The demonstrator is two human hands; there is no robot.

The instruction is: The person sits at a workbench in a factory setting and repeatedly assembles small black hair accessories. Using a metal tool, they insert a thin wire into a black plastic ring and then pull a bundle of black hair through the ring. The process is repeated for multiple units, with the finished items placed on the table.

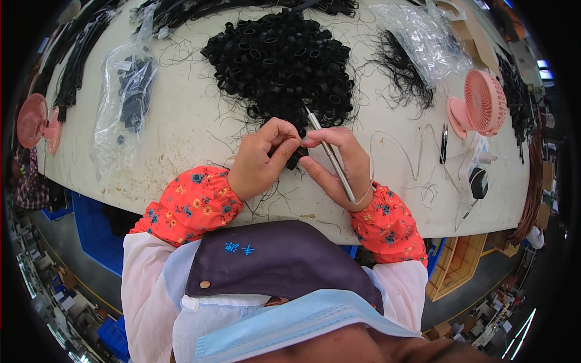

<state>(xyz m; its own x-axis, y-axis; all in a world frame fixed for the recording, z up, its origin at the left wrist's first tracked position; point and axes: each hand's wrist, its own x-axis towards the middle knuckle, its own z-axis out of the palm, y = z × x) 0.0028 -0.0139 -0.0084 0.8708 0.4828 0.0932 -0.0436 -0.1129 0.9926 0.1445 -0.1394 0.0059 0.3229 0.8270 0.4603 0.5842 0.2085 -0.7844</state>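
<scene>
Both hands meet at the table's (pixel 181 127) near edge: left hand (pixel 261 158) pinches a small black ring (pixel 295 158); right hand (pixel 339 164) grips a thin metal rod (pixel 330 156), tip toward the heap of black rings (pixel 281 60). Apparently mid-threading; careful alignment is next.

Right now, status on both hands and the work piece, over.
Left hand pinching a small black ring. Right hand shut on a thin metal tool, tip at the black ring pile. Loose threads around; nothing blocking.
</scene>
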